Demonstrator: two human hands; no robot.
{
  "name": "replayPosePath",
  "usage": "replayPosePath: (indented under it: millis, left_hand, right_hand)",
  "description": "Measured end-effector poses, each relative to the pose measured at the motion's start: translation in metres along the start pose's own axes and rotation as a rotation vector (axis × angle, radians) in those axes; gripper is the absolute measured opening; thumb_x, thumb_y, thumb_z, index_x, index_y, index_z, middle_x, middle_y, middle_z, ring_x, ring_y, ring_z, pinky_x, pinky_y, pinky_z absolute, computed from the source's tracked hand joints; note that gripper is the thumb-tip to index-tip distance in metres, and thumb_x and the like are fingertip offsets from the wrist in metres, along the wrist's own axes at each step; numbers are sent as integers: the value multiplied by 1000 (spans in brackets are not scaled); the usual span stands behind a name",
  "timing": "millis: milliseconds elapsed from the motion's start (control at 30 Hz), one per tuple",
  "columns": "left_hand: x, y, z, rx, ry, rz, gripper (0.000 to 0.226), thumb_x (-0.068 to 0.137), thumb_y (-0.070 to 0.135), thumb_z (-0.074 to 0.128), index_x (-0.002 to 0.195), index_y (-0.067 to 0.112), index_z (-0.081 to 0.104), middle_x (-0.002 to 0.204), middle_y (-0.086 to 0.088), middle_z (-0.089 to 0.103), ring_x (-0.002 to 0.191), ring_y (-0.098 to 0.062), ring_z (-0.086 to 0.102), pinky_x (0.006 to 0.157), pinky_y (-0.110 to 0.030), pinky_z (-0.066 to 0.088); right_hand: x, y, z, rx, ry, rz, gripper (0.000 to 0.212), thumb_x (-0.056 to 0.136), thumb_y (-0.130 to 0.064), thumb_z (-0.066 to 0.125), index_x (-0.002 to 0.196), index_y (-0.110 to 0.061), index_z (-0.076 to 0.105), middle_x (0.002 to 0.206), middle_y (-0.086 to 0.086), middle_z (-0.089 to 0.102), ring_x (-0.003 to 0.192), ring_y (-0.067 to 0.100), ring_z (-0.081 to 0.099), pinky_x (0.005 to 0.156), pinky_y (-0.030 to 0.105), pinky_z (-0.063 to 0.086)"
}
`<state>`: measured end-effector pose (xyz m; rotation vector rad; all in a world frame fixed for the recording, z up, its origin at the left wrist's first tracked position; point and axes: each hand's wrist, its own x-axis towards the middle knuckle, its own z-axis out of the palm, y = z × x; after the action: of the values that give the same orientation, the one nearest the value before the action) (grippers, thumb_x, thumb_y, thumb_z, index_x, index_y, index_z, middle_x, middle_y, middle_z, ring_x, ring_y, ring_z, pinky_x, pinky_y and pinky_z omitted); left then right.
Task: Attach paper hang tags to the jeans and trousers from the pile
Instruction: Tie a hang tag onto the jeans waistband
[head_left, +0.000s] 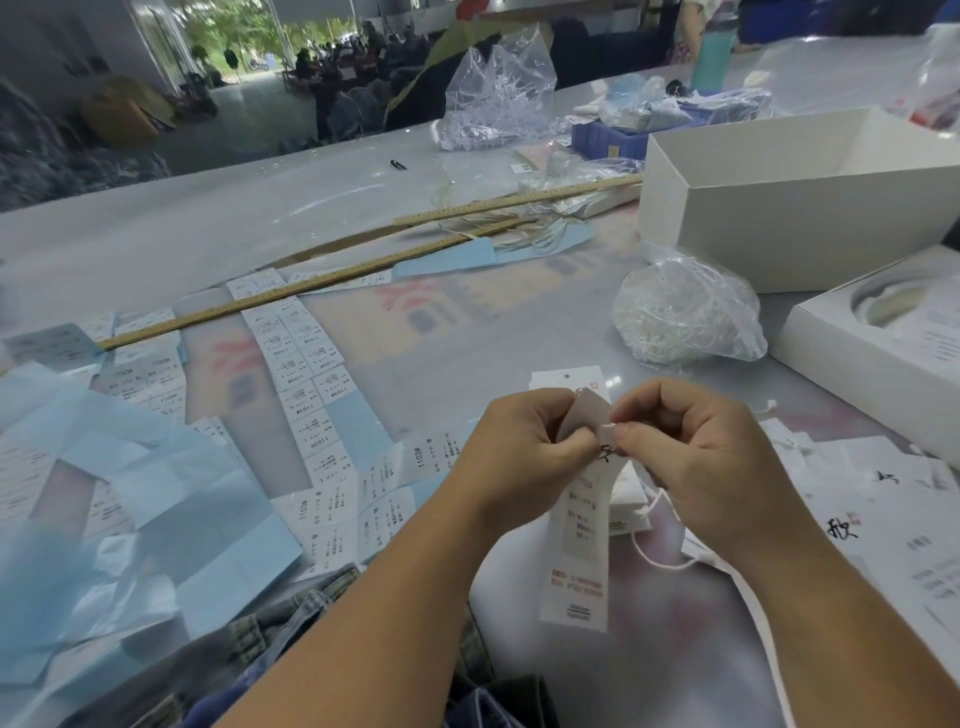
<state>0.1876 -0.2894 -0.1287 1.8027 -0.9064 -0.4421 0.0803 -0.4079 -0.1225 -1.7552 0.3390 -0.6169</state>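
My left hand (524, 434) and right hand (691, 441) both pinch the top of one long white hang tag (579, 545), held above the surface (467, 332). I should keep the tag's hole steady while feeding the white string (660, 556) through. Jeans (306, 608) lie at the near edge. I count two wooden rulers (291, 293) and two white boxes (789, 208).
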Motion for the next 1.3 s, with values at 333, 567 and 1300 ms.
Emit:
replayPosePath:
  millis: [333,567,1300]
  left_hand:
    - [-50,32,-66,194,356,27,32,75,29,49,74,1,63,70,-12,62,59,-19,49,50,-27,38]
    - [-125,61,-102,132,500,-26,34,72,26,48,81,-1,66,77,-12,67,64,-10,54,53,-22,41]
    - [-281,59,-66,-71,169,-428,24,75,25,64,92,14,76,89,-5,77,75,-16,71,68,-29,54]
  right_hand:
    - [-11,-44,-2,-83,-2,-22,28,85,-5,67,77,-32,70,65,-4,68,48,6,53,50,16,43]
    - [-31,-90,27,245,-253,-94,26,82,2,66,76,-22,74,61,3,64,46,12,50,42,21,41]
    - [-163,-142,63,284,-348,-161,16,76,-26,65,81,-20,79,86,4,72,75,12,66,66,19,55]
